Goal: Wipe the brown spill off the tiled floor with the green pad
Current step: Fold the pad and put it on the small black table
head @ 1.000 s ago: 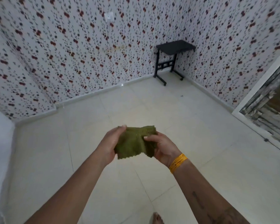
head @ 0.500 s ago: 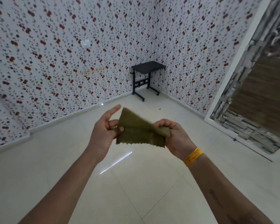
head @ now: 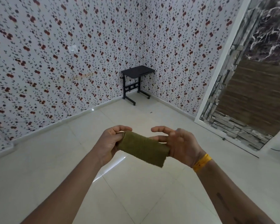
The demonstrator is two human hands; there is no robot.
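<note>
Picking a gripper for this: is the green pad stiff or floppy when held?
Probably floppy: the green pad lies folded between the left hand and right hand, its lower corner drooping. Likely light, since fingertips seem enough to hold it.

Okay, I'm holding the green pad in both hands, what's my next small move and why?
Probably crouch toward the floor: the green pad is held folded between the left hand and right hand, well above the tiles. No brown spill shows here, so look for it first.

The green pad [head: 142, 147] looks matt and coarsely fibrous; the pale tiled floor [head: 136, 191] is smooth and glossy, reflecting light.
</note>
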